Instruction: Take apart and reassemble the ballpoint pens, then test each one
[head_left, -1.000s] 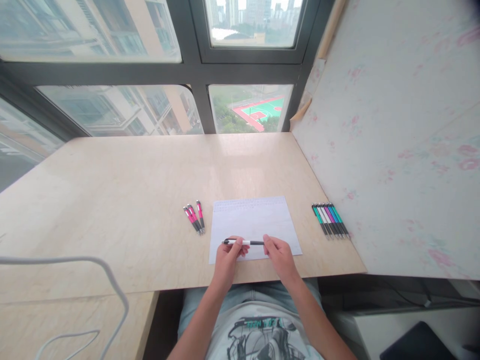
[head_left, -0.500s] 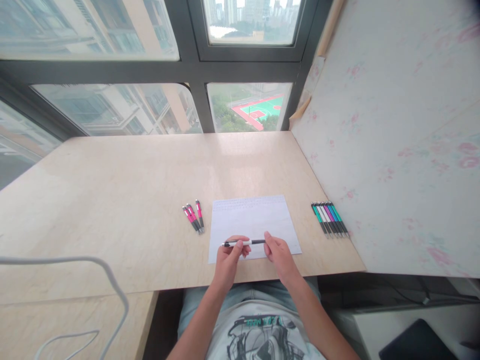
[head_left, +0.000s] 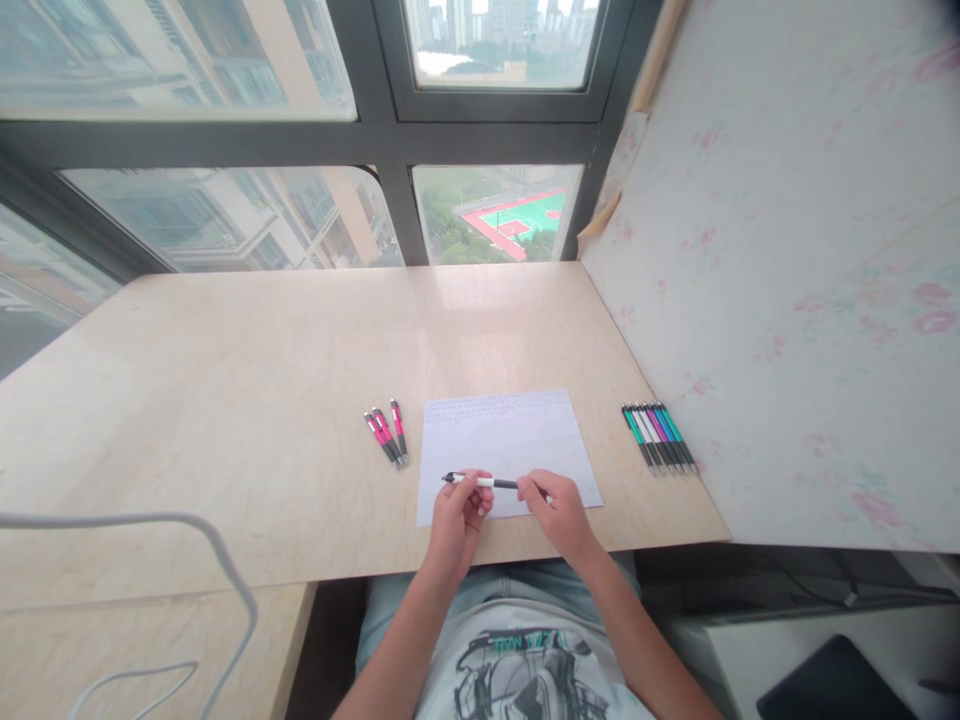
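Note:
A white and black pen (head_left: 484,482) lies crosswise between my two hands, low over the sheet of paper (head_left: 510,440). My left hand (head_left: 459,515) is closed around the white barrel, with the black clip end sticking out to the left. At the other end, the fingers of my right hand (head_left: 556,508) pinch the dark grip near the tip, which they hide. Lines of handwriting run along the top of the paper. To its left lie 3 pink and black pens (head_left: 386,435). Right of the paper is a row of several pens (head_left: 658,438) in green, white, purple and blue.
The wooden table (head_left: 262,380) reaches back to the window frame (head_left: 487,142). A flowered wall (head_left: 787,300) bounds the right side. At the lower left a grey cable (head_left: 172,518) loops over the table. A dark flat object (head_left: 836,680) lies at the lower right.
My right hand has moved slightly left along the pen, its fingers now further over the dark grip. The pen tilts a little more, its left end slightly higher.

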